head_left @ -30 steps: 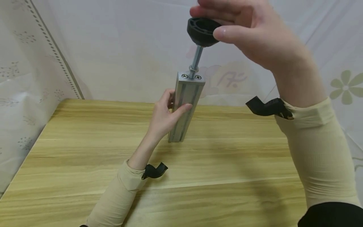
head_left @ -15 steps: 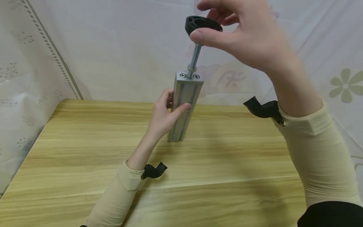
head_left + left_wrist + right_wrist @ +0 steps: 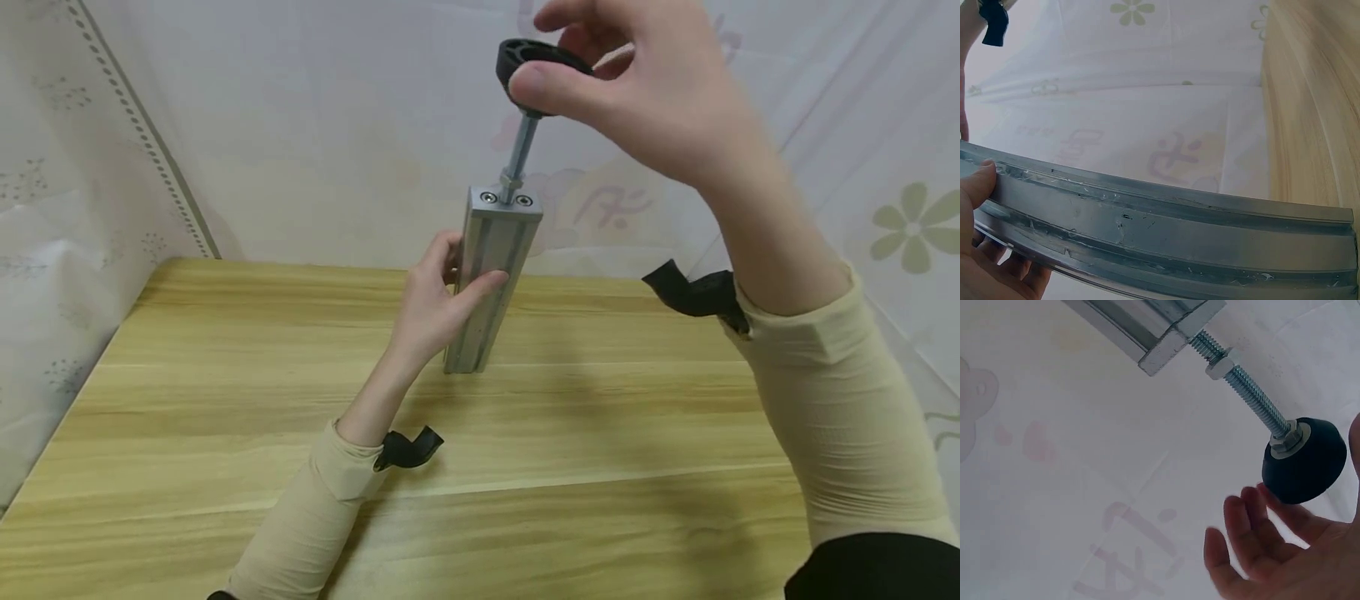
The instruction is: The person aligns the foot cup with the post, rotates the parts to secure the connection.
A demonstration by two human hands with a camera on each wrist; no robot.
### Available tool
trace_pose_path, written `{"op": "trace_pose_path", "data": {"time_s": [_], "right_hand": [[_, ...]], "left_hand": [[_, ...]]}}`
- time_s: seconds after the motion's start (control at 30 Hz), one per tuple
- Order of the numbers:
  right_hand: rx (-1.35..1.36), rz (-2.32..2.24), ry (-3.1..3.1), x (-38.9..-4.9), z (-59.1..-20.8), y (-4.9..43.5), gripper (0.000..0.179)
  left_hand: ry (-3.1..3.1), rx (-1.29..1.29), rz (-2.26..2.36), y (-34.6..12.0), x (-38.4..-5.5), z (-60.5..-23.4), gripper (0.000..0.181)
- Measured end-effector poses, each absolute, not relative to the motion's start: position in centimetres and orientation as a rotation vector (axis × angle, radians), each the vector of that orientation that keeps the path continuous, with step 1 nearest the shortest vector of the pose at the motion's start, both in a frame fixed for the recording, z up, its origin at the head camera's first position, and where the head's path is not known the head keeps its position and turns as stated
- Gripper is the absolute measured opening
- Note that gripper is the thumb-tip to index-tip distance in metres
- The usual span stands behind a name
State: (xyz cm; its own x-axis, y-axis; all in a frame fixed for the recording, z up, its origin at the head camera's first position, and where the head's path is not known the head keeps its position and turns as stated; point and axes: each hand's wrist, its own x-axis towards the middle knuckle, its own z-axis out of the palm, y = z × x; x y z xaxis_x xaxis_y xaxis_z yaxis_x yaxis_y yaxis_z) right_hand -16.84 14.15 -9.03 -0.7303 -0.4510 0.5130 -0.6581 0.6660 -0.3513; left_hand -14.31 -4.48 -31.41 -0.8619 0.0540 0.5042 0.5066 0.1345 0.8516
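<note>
An aluminium profile (image 3: 502,242) stands nearly upright, its lower end at the tabletop. My left hand (image 3: 435,308) grips it around the middle, thumb across the near face and fingers behind. Out of its top end, between two screws (image 3: 524,200), rises a threaded rod (image 3: 522,146) with a nut (image 3: 1220,367) close to the profile. The rod carries a black leveling foot (image 3: 1310,465), its ribbed underside facing up. My right hand (image 3: 660,100) holds this foot between thumb and fingers. The thumb lies over its near rim; in the right wrist view one fingertip meets its side.
The wooden table (image 3: 225,392) spreads below both arms. A pale patterned cloth (image 3: 337,125) hangs behind and at the sides. Black wrist mounts (image 3: 408,450) stick out from both sleeves.
My right thumb has swept left across the near side of the leveling foot, and the fingers behind have bent in. The left hand keeps its hold; the profile has hardly moved.
</note>
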Motion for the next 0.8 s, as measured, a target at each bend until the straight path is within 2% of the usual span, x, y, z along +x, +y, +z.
{"op": "trace_pose_path", "data": {"time_s": [0.23,0.33,0.6,0.8], "right_hand": [[1.332,1.598,-2.262,-17.0,-8.9,15.2,0.048],[1.465,1.763,-2.191,-17.5,-9.0,15.6,0.049],[1.688,1.898,-2.169,-19.2,-8.8,16.5,0.056],[1.529,1.713,-2.320,-18.5,-8.6,16.5,0.058]], "left_hand": [[-2.071,-0.537,-1.780,-4.4,-14.4,-31.4,0.043],[-2.078,-0.532,-1.778,-4.3,-14.3,-31.3,0.044],[-2.083,-0.519,-1.768,-4.2,-14.2,-31.2,0.044],[-2.077,-0.525,-1.782,-4.2,-14.1,-31.2,0.043]]}}
